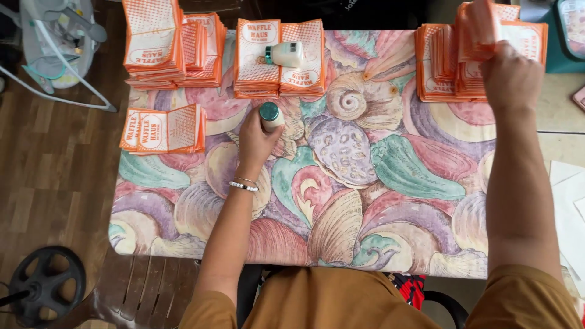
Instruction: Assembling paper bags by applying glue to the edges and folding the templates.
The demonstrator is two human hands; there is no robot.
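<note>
Here, hands (259, 137) grip capped bottle (270, 116).

place: home room | signs: wood floor (55, 183), baby swing (58, 42), seashell-print tablecloth (365, 201) (folding chair (143, 292) too)

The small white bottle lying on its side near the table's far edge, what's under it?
The white bottle with a green cap rests across two side-by-side stacks of orange-and-white paper bags. The bag parts directly under it are covered.

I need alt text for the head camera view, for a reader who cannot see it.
Seen from above, a person's left hand grips an upright small white bottle on a shell-patterned tablecloth, while the right hand lifts an orange-and-white paper sleeve from stacks at the far right.
</note>
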